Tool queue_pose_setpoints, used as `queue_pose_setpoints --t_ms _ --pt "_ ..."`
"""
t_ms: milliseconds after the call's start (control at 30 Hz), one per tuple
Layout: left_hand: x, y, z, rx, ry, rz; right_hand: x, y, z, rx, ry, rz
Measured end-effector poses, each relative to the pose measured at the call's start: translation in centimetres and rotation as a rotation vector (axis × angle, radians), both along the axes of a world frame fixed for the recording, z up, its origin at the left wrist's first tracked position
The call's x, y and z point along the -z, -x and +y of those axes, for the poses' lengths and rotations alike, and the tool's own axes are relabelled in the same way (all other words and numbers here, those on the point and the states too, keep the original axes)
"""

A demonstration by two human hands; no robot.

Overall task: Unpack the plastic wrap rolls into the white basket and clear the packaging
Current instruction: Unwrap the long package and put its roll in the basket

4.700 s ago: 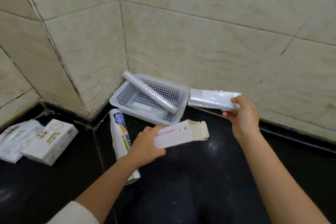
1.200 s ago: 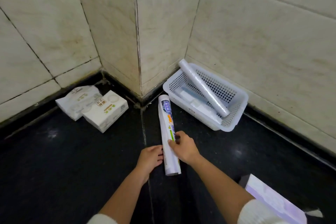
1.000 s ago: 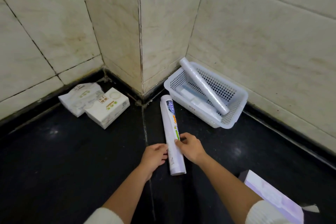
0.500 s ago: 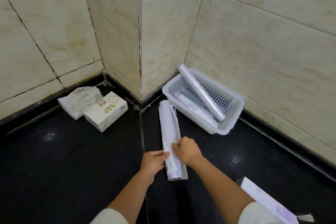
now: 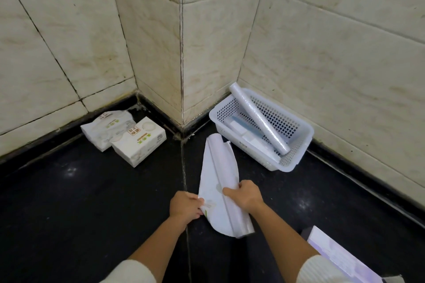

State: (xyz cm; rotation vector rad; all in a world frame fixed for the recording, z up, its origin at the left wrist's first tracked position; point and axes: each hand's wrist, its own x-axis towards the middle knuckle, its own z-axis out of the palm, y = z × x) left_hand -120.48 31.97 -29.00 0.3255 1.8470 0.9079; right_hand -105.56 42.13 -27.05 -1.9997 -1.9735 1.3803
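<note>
Hands both clutch the white wrapper (image 5: 218, 181) on the black floor (image 5: 92, 202): left hand (image 5: 185, 206) pinching its left edge, right hand (image 5: 245, 194) the right; white basket (image 5: 299, 142) holds 1 bare roll (image 5: 258, 119).

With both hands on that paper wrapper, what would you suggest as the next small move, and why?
Probably keep spreading the wrapper open: the left hand and right hand grip its split edges, but no roll is free yet for the basket.

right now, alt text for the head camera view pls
Both hands, left hand and right hand, pull open a white paper wrapper on a dark floor; a white basket holding a clear roll sits against the tiled wall.
</note>
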Motion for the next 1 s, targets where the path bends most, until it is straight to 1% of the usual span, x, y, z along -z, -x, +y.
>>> queue_pose_setpoints --t_ms 67,133,233,300,367,433,500,567,600,667,800,867,1000 --pt "0.0 1.2 -0.4 0.085 0.04 0.037 -0.6 -1.6 -0.1 0.034 0.043 0.072" --pt "-0.2 2.5 -0.9 0.237 0.103 -0.008 -1.6 -3.3 -0.2 0.087 0.108 0.185" --pt "-0.7 4.3 -1.4 0.468 0.203 -0.037 -3.4 -5.3 -0.5 0.046 0.153 0.286" --pt "-1.2 4.7 -1.1 0.566 0.24 -0.01 -4.9 -5.9 -0.2 -0.004 0.118 0.319" --pt "-1.9 4.7 -0.1 0.64 0.259 0.018 -6.5 -6.0 0.6 -0.034 0.042 0.337" --pt "-2.9 4.5 1.6 0.758 0.274 0.101 -8.3 -5.6 2.0 -0.029 -0.028 0.356" --pt "-3.9 4.2 3.9 0.864 0.244 0.297 -10.2 -5.2 4.1 -0.007 -0.127 0.361" --pt "-5.1 3.8 6.6 0.882 0.159 0.506 -12.1 -4.6 6.7 0.002 -0.237 0.365" --pt "-5.7 3.6 7.9 0.863 0.105 0.569 -13.1 -4.3 8.1 0.0 -0.289 0.364" --pt "-7.0 2.9 10.4 0.793 -0.006 0.622 -14.4 -3.8 10.9 0.005 -0.363 0.361" --pt "-8.1 1.7 14.5 0.684 -0.232 0.699 -14.1 -2.7 15.0 0.046 -0.322 0.377" --pt "-7.7 1.2 16.0 0.709 -0.269 0.749 -12.6 -2.1 16.2 0.027 -0.316 0.31" --pt "-5.9 1.1 18.7 0.813 -0.233 0.886 -9.0 -1.1 17.8 -0.003 -0.313 0.214"
